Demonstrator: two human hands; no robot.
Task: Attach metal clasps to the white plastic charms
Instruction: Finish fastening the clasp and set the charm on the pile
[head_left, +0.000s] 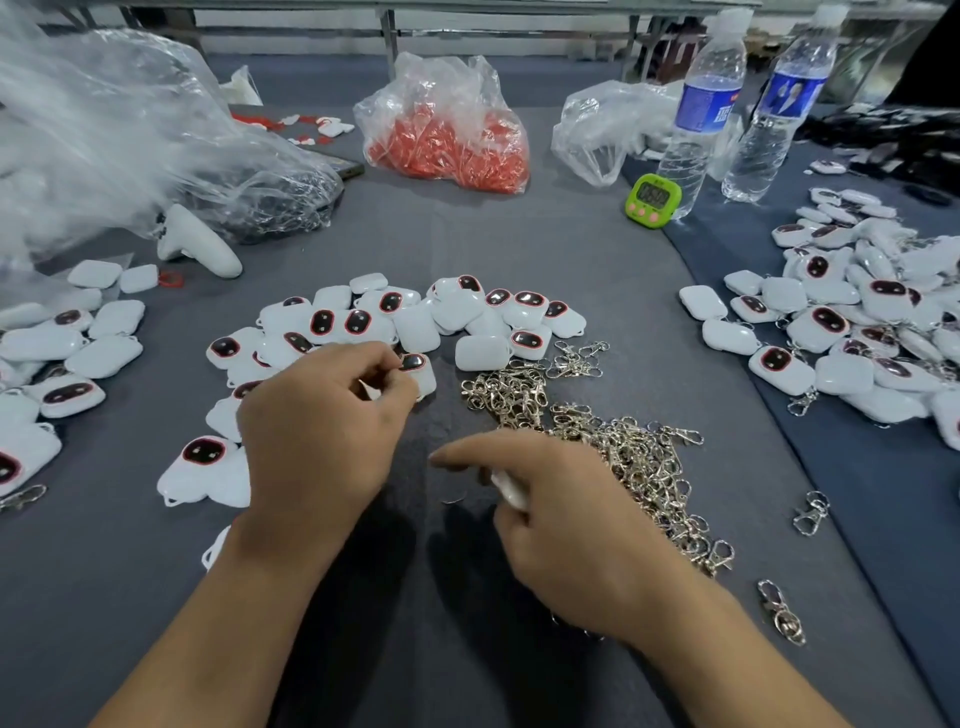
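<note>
Left hand (322, 431): fingers curled, thumb and fingertips pinching one charm (422, 376) at the near edge of the centre charm heap (415, 322). Right hand (566, 525): index finger straight, pointing left above the cloth (467, 234); the other fingers are curled round a white piece (506, 491) that cannot be identified. No clasp is visible in it. The clasp pile (613, 452) lies just beside it, on its right.

Risks, as judged:
- The clasps in the pile look interlocked, so lifting one may drag several along.
- The charm's loop is hidden under the left fingers, and a shallow pinch could let the charm twist while a clasp is hooked on.

Orientation: the charm's long axis runs near-to-far, face up, with the dark face end pointing away from the person
</note>
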